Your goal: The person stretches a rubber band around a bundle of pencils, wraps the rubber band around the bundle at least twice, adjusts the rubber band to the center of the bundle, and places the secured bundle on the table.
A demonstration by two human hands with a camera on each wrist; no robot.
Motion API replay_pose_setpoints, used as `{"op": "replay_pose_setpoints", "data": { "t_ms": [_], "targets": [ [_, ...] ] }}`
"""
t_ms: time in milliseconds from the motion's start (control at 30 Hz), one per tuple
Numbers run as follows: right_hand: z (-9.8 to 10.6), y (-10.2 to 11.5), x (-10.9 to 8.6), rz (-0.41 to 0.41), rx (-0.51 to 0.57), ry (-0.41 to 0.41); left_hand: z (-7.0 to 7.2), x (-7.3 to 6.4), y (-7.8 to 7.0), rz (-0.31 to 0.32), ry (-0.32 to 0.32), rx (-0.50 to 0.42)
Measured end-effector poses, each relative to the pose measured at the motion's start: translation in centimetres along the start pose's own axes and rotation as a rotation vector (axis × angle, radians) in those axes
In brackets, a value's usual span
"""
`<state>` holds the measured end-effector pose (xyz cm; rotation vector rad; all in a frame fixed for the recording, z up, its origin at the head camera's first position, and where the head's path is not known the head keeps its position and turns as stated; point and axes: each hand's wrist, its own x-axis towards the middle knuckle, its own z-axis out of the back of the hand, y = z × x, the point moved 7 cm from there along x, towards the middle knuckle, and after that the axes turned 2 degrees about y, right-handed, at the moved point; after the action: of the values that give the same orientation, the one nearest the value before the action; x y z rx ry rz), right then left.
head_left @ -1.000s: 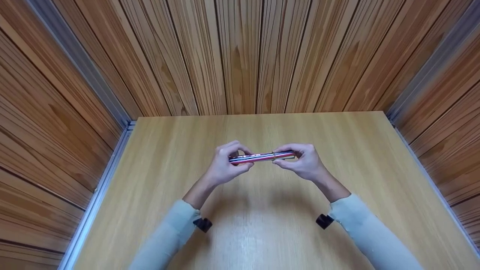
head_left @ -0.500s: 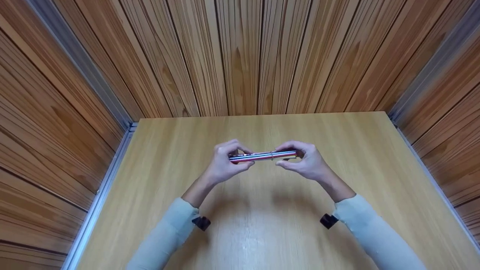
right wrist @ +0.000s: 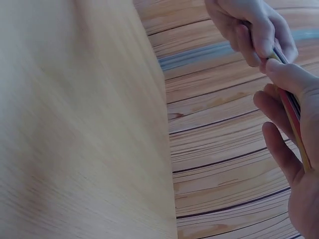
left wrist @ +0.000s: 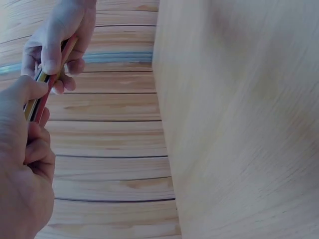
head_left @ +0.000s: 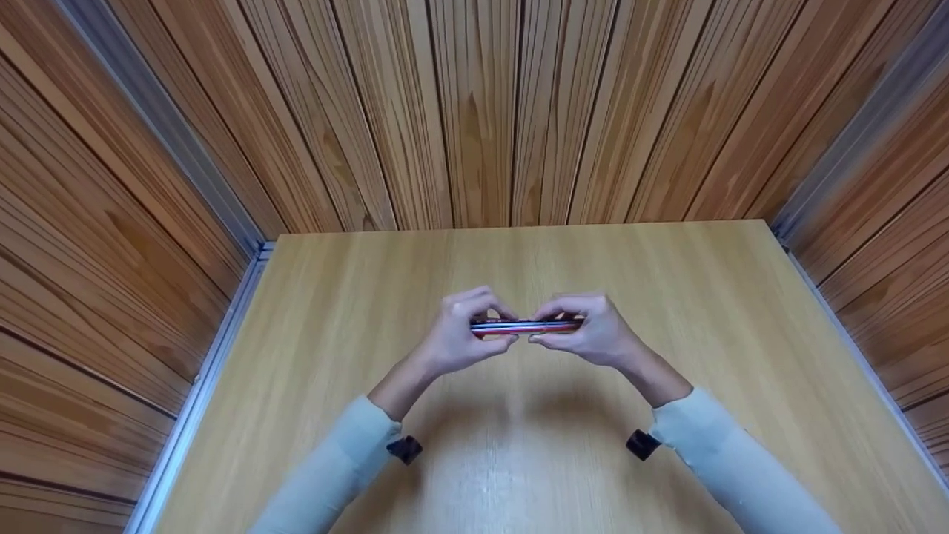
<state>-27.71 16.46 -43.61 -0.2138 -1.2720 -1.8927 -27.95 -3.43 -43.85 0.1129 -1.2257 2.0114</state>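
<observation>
Held level above the table is a bundle of slim pencils (head_left: 525, 326), striped in red, blue and white in the head view. In the left wrist view the pencils (left wrist: 40, 107) show yellow, black and red sides. My left hand (head_left: 457, 335) pinches the left end between thumb and fingers. On the other end, my right hand (head_left: 597, 335) grips with thumb in front and fingers behind. The fingertips of both hands almost meet at the middle of the bundle. Both ends are partly hidden by the hands.
A light wooden table (head_left: 519, 460) lies below the hands, bounded by wood-plank walls (head_left: 482, 111) at back and sides. A metal rail (head_left: 215, 348) runs along the left table edge. Small black devices (head_left: 405, 449) sit at both sleeve cuffs.
My hands have come closer together along the pencils, and the gap between them has narrowed. The bundle has shifted slightly toward me and now lies more level.
</observation>
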Motion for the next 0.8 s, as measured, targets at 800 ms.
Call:
{"op": "replay_pose_setpoints", "data": {
  "t_ms": [800],
  "targets": [
    [0.3,1.7,0.6,0.142,-0.044,-0.04,0.6,-0.1,0.8,-0.061,-0.142,-0.254]
  ]
}}
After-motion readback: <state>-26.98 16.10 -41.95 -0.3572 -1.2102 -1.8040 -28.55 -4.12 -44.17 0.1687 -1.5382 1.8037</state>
